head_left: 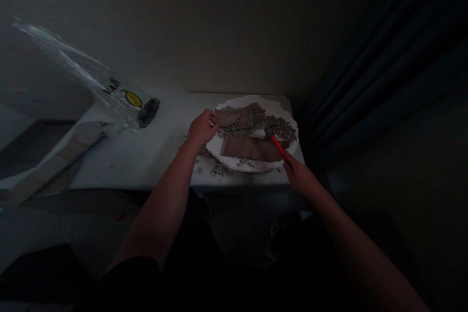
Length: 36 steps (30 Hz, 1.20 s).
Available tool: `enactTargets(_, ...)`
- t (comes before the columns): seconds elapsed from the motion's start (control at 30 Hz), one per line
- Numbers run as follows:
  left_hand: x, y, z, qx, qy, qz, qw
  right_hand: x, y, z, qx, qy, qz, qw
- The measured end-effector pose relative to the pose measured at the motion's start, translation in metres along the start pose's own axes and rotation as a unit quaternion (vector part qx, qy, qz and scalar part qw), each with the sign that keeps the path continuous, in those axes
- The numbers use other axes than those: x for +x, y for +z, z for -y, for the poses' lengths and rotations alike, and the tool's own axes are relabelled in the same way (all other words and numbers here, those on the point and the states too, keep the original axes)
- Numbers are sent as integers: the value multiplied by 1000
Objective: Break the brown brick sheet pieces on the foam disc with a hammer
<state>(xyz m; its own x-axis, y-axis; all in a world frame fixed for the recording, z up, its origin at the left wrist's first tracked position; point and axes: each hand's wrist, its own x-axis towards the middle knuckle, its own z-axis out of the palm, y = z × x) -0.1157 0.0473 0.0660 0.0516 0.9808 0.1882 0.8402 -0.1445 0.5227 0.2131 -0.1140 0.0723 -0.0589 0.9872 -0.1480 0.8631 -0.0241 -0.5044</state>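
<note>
Right, from the head camera, everything gathers around a round white board (216, 147) on the table (146, 158), and it's dim in here! The right hand (302, 175) is at the board's near right edge, fingers wrapped around a red-handled hammer (278, 147). Its dark head hangs over the board's middle, by the far edge of a brown patterned panel (250, 148); touching or just above, I can't tell.

That panel lies across the near half of the board. Across the far half there's a second brown piece (237, 118), with heaps of grey-brown fragments (281, 126) spread to the board's far right. And the left hand (203, 127)! It's at the board's left edge, fingers curled beside that second piece; whether they pinch it, I can't make out.

Well left of the board, a clear plastic bag (84, 72) with a yellow oval mark, dark stuff bunched at its near end. Beyond the board, the wall (219, 34); off to its right, dark curtain folds (360, 73).
</note>
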Motion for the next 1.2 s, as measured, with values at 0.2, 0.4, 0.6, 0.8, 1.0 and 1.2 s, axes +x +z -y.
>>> enactTargets(0.2,-49,2,74,155,-73,242,955,2,-1,-1,0,-15,-3,1000)
enactTargets(0.4,-97,62,55,52,-64,209,974,3,1,-2,13,-29,-6,999)
enactTargets(0.6,-75,31,52,61,-78,179,979,3,-3,-6,69,-46,-33,996)
enactTargets(0.8,-20,-12,37,10,-140,-51,989,4,-12,-19,95,-36,-68,993)
enactTargets(1.0,-2,71,-59,-305,38,31,951,9,-15,-30,68,11,-51,996)
enactTargets(1.2,2,128,-105,-252,105,94,957,5,-17,-25,17,36,4,999)
